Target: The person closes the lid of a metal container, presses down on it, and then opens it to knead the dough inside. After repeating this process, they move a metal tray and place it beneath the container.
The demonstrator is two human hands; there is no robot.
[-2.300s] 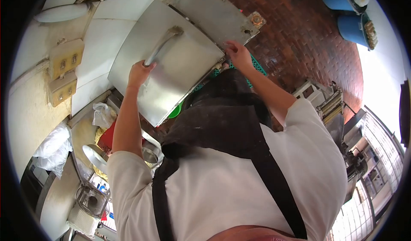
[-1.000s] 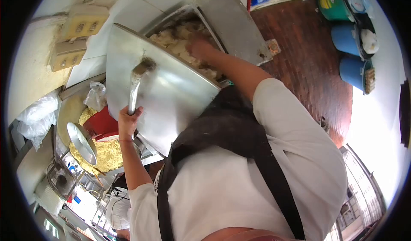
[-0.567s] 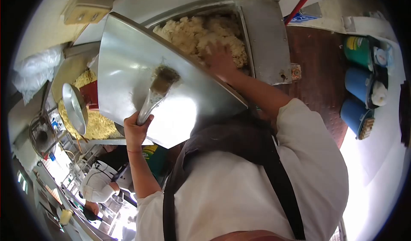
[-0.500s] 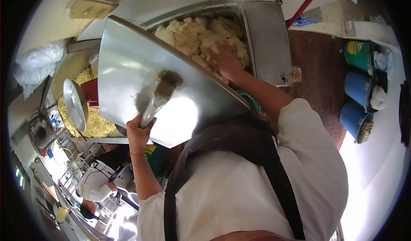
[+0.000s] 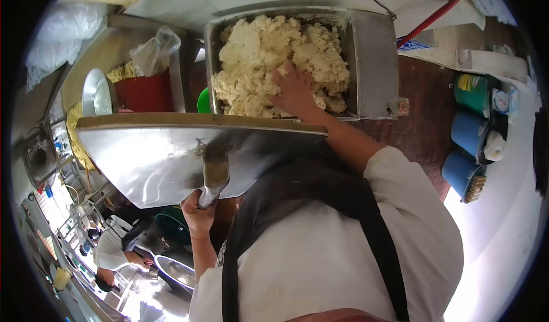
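Observation:
My left hand [image 5: 199,214] is wrapped round the worn handle [image 5: 216,176] of a large metal panel [image 5: 148,159] that looks like a lid. The panel is held in front of my apron, its long brownish edge toward the bin. Pale, crumbly dough [image 5: 257,50] is heaped in the rectangular metal bin [image 5: 210,53]. On the dough's near side lies my right hand [image 5: 296,93], fingers spread and palm down. Its palm is hidden, and nothing shows in its grip.
A flat metal box [image 5: 374,64] adjoins the bin. At left are a red container [image 5: 146,93], a shiny metal bowl [image 5: 97,93] and yellow crumbly material [image 5: 74,133]. Blue buckets [image 5: 470,119] line the right wall. A co-worker [image 5: 111,250] stands at lower left near a large pan [image 5: 177,273].
The panel has swung down and back from the bin toward my body, uncovering more dough and the bin's near edge. My left hand has lowered with it; my right hand stays on the dough.

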